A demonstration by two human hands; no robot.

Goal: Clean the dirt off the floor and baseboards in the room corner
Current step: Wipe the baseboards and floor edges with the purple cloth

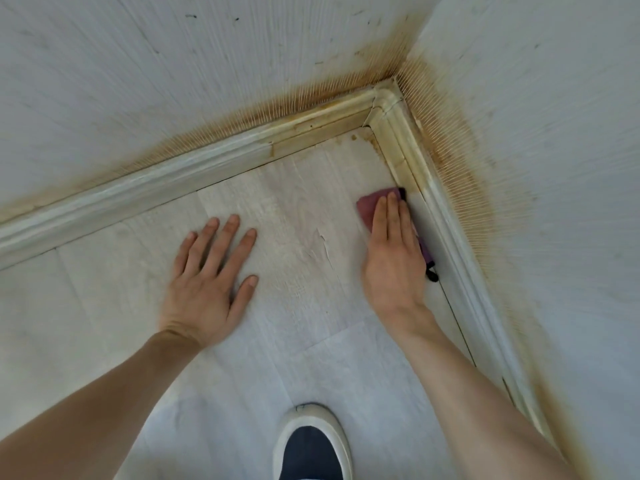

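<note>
A pale wood-look floor (298, 216) meets two white baseboards in a corner (381, 102). Yellow-brown grime covers the back baseboard (311, 126) and the right baseboard (398, 147) near the corner, and a few brown specks lie on the floor (356, 136) there. My right hand (393, 251) presses flat, fingers straight, on a pinkish-purple cloth (369, 204) against the foot of the right baseboard. The cloth's dark edge sticks out by my wrist (431, 271). My left hand (211, 282) rests flat on the floor with fingers spread, holding nothing.
Both textured white walls carry a brownish stain band above the baseboards, as at the right wall (485, 188). A scratch marks the floor (323, 244) between my hands. My white-and-navy shoe (311, 441) stands at the bottom middle.
</note>
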